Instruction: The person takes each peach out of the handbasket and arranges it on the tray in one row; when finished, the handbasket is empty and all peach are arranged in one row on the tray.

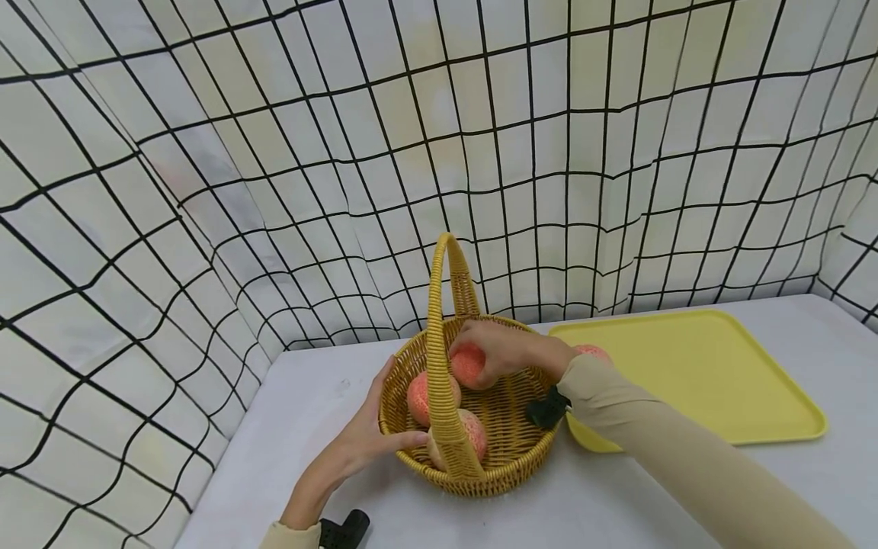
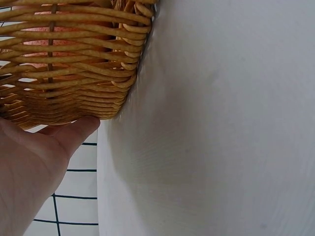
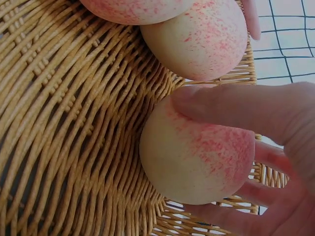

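Keep right hand (image 1: 504, 347) curled round peach (image 3: 197, 152), clear of handle (image 1: 446, 343), while open left hand (image 1: 373, 438) steadies basket (image 1: 507, 465).

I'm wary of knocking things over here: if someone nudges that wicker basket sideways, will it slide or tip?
The basket looks more likely to slide: its base is broad and sits flat on the smooth table. The tall handle may make it top-heavy if pushed high. The left hand rests against its wall, probably steadying it while the right hand holds a peach inside.

basket (image 1: 507, 457) left of tray (image 1: 720, 381) on table (image 1: 288, 427); two peaches (image 1: 420, 396) in basket
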Demonstrator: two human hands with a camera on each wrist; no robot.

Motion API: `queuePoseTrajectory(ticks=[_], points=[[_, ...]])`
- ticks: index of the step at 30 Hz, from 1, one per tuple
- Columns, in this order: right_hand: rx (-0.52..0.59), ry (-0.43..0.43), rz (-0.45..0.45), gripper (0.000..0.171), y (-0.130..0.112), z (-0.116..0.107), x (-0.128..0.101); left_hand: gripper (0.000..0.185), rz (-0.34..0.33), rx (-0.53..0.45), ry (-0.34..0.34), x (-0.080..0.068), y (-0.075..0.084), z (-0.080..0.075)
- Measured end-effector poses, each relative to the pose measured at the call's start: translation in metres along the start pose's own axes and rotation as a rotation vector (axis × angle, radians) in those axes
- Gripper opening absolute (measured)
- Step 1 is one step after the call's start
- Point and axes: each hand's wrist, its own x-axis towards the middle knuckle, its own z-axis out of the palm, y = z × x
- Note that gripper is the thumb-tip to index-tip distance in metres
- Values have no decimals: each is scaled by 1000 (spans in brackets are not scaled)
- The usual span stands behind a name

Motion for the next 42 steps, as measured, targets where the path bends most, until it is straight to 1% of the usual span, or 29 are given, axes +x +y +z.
queuePoseTrajectory(ticks=[4, 10, 13, 15, 19, 22, 25, 28, 32, 34, 39, 42], points=[[3, -25, 7, 57, -2, 2, 1, 131, -1, -3, -1, 0, 1, 0], [-17, -38, 18, 56, -4, 5, 2, 132, 19, 1, -8, 0, 2, 0], [-21, -41, 30, 57, -5, 6, 1, 132, 18, 9, -3, 0, 1, 0], [-31, -39, 32, 57, -4, 7, 0, 131, 6, 9, 1, -1, 2, 1], [-32, -23, 35, 58, -4, 3, -6, 131, -20, 15, 7, -2, 1, 3], [18, 32, 21, 60, -6, -5, -15, 132, -28, 17, 14, -2, 0, 3], [83, 116, 8, 60, -11, -19, -30, 132, -28, 11, 18, -2, 0, 2], [156, 204, 12, 62, -16, -37, -51, 131, -22, 7, 18, -2, 0, 2], [238, 299, 55, 67, -13, -55, -85, 130, -13, 11, 16, -2, 0, 2], [298, 330, 88, 69, -10, -61, -105, 130, -4, 12, 10, -1, 0, 2], [382, 413, 193, 72, 6, -66, -150, 129, 9, 0, -3, 0, 1, 1], [373, 464, 240, 71, 18, -62, -172, 129, 9, -5, -2, -1, 2, 0]])
